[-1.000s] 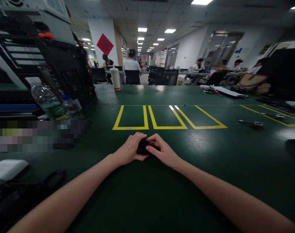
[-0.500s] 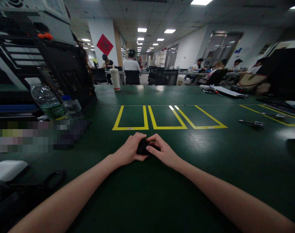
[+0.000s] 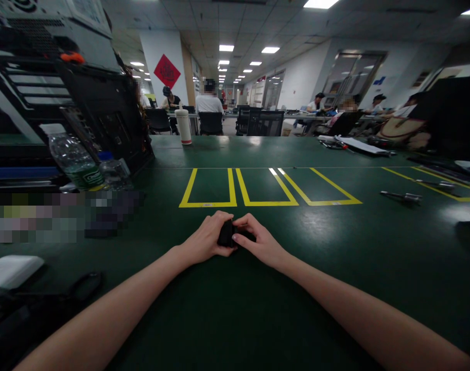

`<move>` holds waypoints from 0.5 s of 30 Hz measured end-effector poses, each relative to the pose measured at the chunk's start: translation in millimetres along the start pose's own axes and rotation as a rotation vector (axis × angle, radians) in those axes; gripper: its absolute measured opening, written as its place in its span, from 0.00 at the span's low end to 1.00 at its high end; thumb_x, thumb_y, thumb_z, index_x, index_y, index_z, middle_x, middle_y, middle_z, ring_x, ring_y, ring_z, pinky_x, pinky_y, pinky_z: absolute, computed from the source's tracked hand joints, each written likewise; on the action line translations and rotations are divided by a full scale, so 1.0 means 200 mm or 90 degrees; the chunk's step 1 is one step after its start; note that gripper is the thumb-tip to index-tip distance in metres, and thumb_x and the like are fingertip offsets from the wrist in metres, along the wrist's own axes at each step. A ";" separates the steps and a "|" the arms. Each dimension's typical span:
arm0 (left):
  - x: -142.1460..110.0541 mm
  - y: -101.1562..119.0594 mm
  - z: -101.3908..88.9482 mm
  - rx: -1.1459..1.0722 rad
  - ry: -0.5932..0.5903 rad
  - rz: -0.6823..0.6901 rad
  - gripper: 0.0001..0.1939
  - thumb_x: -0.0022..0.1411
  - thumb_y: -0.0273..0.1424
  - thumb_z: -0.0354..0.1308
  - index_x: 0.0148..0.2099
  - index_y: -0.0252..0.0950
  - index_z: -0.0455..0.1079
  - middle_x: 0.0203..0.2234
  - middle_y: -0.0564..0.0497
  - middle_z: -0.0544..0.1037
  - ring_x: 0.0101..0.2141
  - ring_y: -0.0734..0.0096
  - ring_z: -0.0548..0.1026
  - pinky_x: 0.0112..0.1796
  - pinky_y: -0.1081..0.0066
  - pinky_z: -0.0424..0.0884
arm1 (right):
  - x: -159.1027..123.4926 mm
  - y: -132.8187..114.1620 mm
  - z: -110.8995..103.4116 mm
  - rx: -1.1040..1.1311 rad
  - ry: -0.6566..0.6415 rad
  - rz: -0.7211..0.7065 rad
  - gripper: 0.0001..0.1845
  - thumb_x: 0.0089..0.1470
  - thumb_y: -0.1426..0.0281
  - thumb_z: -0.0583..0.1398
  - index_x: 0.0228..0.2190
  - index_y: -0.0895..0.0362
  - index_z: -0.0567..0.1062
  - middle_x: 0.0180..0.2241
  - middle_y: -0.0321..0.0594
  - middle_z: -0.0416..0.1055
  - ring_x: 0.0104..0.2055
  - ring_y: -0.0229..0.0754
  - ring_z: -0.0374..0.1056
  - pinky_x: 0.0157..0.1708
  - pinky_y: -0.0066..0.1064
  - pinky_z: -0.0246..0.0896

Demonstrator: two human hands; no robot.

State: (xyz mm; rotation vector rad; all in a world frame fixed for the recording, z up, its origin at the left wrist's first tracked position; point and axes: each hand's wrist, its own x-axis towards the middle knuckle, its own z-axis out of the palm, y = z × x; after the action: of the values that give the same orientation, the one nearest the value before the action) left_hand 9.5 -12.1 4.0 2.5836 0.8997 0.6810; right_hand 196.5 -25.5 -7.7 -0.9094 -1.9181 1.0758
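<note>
A small black block-like object [image 3: 226,234] is between my hands, low over the dark green table [image 3: 235,309]; its exact kind cannot be made out. My left hand [image 3: 206,237] is closed around its left side, thumb at the near edge and fingers over the far edge. On the other side, my right hand [image 3: 258,237] pinches its right edge between thumb and fingertips. Just beyond my hands lie three areas marked with yellow tape [image 3: 207,204] on the tabletop.
To the left stand a clear water bottle [image 3: 72,157], a smaller blue-capped bottle [image 3: 113,170] and an open black computer case [image 3: 103,113]. Metal tools [image 3: 402,197] lie at right. A white tumbler [image 3: 184,126] and a clipboard with papers [image 3: 364,145] are farther back. Several people sit beyond.
</note>
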 end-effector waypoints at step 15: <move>0.00 -0.01 0.02 0.011 0.014 0.010 0.30 0.50 0.31 0.59 0.51 0.38 0.47 0.43 0.45 0.61 0.43 0.60 0.64 0.42 0.60 0.62 | 0.00 0.00 0.00 -0.064 0.019 -0.041 0.09 0.51 0.73 0.55 0.38 0.54 0.64 0.37 0.37 0.62 0.41 0.40 0.61 0.44 0.38 0.59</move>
State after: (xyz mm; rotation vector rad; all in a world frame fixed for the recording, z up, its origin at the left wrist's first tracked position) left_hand 10.6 -9.9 0.2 2.6059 0.8978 0.7105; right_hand 197.2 -25.2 -7.6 -0.9072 -1.9772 0.9301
